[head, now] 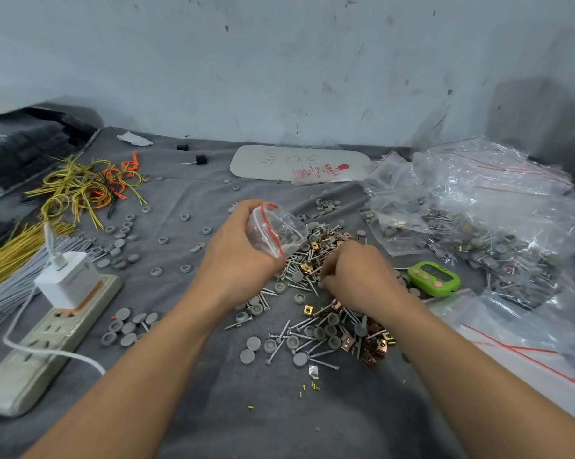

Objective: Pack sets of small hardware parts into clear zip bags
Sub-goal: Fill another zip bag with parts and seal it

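Head view.

1. Reference: the pile (315, 256) of screws, grey caps and brass clips on the grey cloth (193, 200), at centre.

2. Bag (279, 230): clear, with a red zip line, held over the far left edge of the pile. Its long axis runs from the left hand out to the right, across the pile. A few grey caps lie inside. Whether the mouth is open cannot be told.

3. Left hand (236, 250): at the left edge of the pile, back of the hand up, fingers curled round the zip end of the bag and gripping it clear of the cloth.

4. Right hand (355, 273): on the right part of the pile, knuckles up, fingers curled down into the parts. The fingertips are hidden, so whether they pinch a part cannot be told.

5. Key relation: the bag lies left of and slightly beyond the right hand, near it. The right hand is the nearer one to the loose parts. Judged step: gathering parts for the transfer into the bag.

6. Filled bags (478, 220) lie right of the pile; a green timer (433, 278) sits just right of it.
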